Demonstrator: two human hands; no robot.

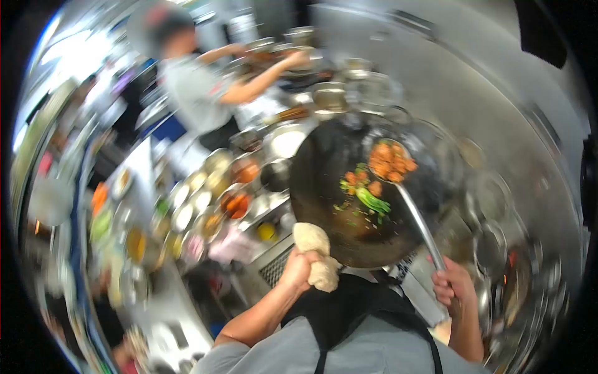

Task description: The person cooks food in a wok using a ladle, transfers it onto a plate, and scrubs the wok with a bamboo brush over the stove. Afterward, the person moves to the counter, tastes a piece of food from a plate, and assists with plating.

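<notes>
a: what's each hand got?

b: left hand (299, 269), near the wok's (321, 162) seven o'clock, squeezes a cloth (309, 237); right hand (455, 284), at five, curls tight round a ladle (419, 219) handle.

a: and the wok?

b: twelve o'clock. looks heavy, stiff: hold through cloth. orange chunks (389, 159) at one look soft.

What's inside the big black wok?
Inside the wok lie green vegetables and some orange pieces. A ladle heaped with more orange pieces hides whatever is right behind it.
</notes>
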